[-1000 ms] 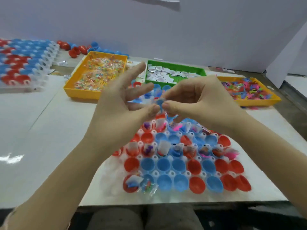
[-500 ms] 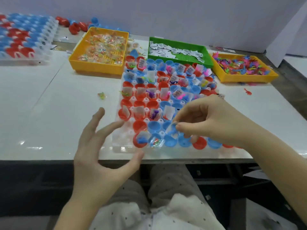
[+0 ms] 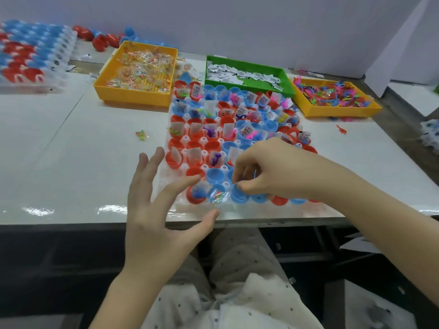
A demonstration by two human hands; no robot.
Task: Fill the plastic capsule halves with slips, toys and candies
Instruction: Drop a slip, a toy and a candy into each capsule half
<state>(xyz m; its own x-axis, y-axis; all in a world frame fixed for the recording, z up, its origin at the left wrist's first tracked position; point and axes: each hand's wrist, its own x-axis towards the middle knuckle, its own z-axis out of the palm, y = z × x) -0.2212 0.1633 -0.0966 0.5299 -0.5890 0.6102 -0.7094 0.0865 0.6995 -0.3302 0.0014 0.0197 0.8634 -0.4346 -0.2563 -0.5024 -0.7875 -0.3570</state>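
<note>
A white tray (image 3: pixel 202 207) near the table's front edge holds several red and blue capsule halves; many hold slips, toys or candies. My right hand (image 3: pixel 273 167) hovers over the front row, its fingertips pinched together on a small blue piece inside a blue capsule half (image 3: pixel 240 198); the fingers hide most of the piece. Beside it, a blue half (image 3: pixel 218 194) holds a wrapped candy and a red half (image 3: pixel 196 193) holds a toy. My left hand (image 3: pixel 152 210) hangs over the tray's near left corner, fingers spread, holding nothing.
Behind the tray stand an orange bin of candies (image 3: pixel 133 97), a green bin of slips (image 3: pixel 237 61) and an orange bin of toys (image 3: pixel 332 112). A rack of closed capsules (image 3: pixel 26 58) sits far left. One loose candy (image 3: pixel 140 134) and a red toy (image 3: pixel 341 129) lie on the table.
Both hands held the small piece together above the tray. My left hand let go and dropped back to the near left corner, while my right hand carried the piece down to the front row.
</note>
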